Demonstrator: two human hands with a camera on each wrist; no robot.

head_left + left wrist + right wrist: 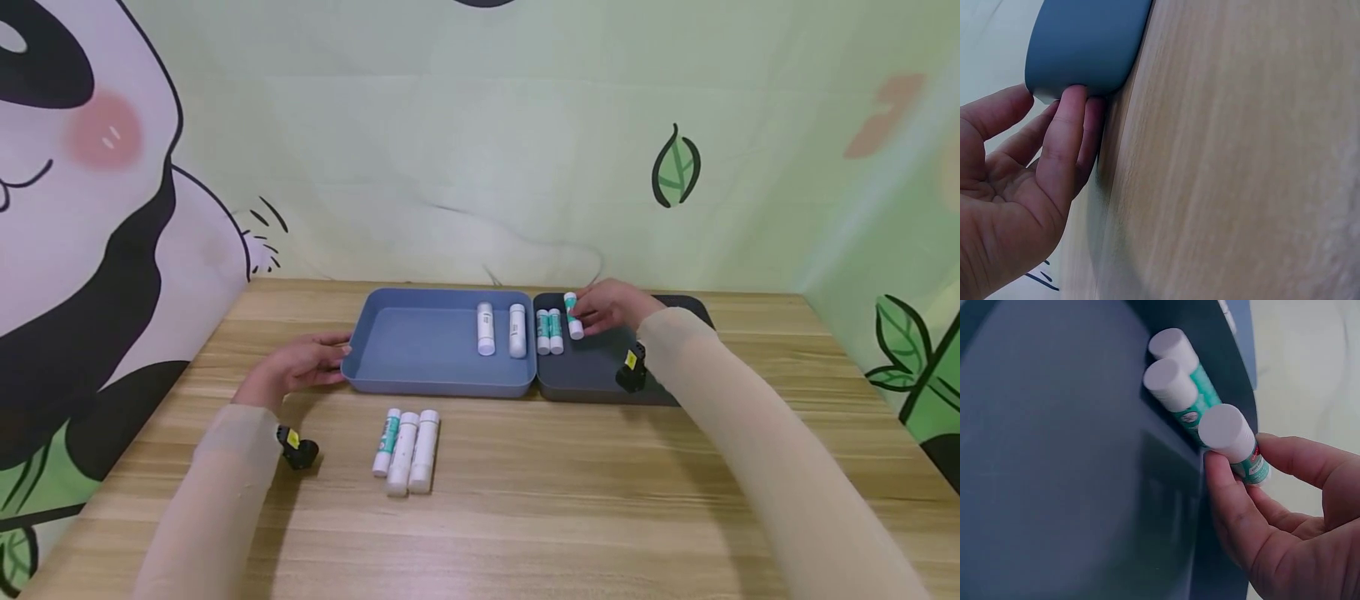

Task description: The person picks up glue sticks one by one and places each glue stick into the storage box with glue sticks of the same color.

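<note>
My right hand (611,304) pinches a green-labelled glue stick (1229,434) between thumb and fingers, holding it tilted over the dark grey tray (600,390). Two similar glue sticks (1175,387) lie side by side along that tray's left wall, just beside the held one. At the left end of the blue tray (420,387), my left hand (311,362) touches the outer wall with extended fingers (1063,140), its thumb at the rim. Inside the blue tray, toward its right end, lie two larger white glue sticks (486,329), spaced apart.
In front of the blue tray, a smaller green-labelled glue stick (387,442) and two large white sticks (423,450) lie together on the wooden table (525,500). Both trays stand side by side near the table's back edge, before a printed wall (420,167).
</note>
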